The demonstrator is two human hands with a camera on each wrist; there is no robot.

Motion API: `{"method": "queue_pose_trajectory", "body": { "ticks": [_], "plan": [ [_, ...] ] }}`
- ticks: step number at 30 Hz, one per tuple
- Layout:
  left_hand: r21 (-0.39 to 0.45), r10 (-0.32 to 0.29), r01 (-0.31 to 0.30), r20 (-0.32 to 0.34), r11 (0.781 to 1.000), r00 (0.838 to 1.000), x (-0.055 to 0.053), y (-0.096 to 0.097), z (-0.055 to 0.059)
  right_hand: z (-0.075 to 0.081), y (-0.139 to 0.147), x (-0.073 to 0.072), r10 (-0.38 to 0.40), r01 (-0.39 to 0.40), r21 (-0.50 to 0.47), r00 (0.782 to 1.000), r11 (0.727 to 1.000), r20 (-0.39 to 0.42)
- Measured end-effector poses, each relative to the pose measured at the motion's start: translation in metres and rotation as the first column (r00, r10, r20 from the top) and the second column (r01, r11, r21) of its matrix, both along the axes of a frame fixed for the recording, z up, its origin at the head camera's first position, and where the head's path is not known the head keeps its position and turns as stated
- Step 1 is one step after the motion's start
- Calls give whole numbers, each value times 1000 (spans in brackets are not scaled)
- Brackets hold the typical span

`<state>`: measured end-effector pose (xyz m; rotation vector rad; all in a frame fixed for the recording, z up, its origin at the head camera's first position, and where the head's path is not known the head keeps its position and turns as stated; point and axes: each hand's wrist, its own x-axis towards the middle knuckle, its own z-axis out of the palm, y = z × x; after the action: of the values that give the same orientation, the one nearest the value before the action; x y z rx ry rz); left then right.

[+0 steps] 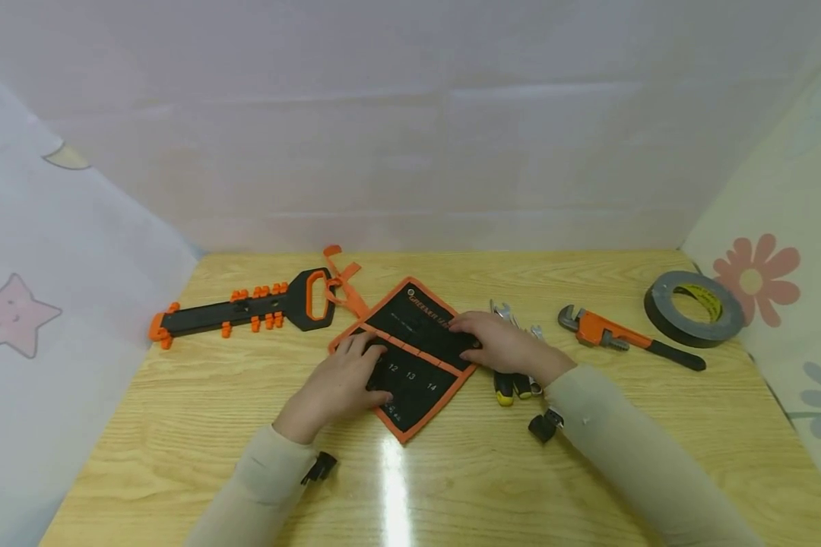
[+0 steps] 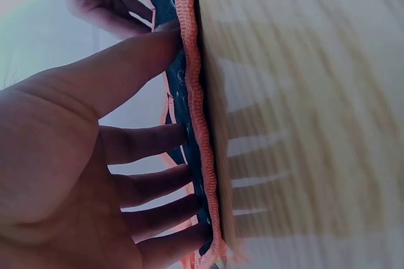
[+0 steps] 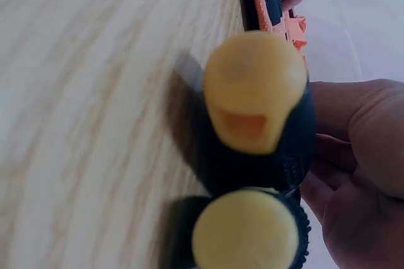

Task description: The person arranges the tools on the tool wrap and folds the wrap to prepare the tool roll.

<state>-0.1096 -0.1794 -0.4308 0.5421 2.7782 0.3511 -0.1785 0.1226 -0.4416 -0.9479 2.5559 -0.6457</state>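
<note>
A black tool pouch (image 1: pixel 410 380) with orange edging and printed size numbers lies flat and turned cornerwise on the table. My left hand (image 1: pixel 342 384) rests on its left part, fingers spread and fairly straight; the left wrist view shows the thumb and fingertips (image 2: pixel 180 133) touching the dark cloth near the orange border. Over the pouch's right corner lies my right hand (image 1: pixel 499 346), thumb apart from the fingers. Beneath that wrist are screwdrivers (image 1: pixel 503 389) with black and yellow handles and several wrenches (image 1: pixel 502 310), partly hidden by the hand.
A black and orange rack (image 1: pixel 232 313) with a loop handle lies at left, near orange straps (image 1: pixel 345 281) trailing from the pouch. To the right are an orange pipe wrench (image 1: pixel 616 334) and a roll of grey tape (image 1: pixel 664 311). Cloth walls border the table.
</note>
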Motion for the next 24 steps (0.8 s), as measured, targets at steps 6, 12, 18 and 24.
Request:
{"method": "queue_pose_trajectory", "body": {
  "ticks": [6,12,18,24],
  "plan": [
    [-2,-19,19,-3,1000,1000,-6,-5,-2,0,1,5,0,0,10,1000,1000,-29],
    [9,-17,18,-9,1000,1000,-12,-6,-1,-2,2,7,22,-22,0,996,1000,-83],
    [19,-26,26,-6,999,1000,-19,-5,0,-4,2,12,22,-24,-21,995,999,-98],
    [20,-46,46,-2,999,999,-25,-6,-2,-4,2,19,-8,6,-19,995,1000,-102]
  ]
}}
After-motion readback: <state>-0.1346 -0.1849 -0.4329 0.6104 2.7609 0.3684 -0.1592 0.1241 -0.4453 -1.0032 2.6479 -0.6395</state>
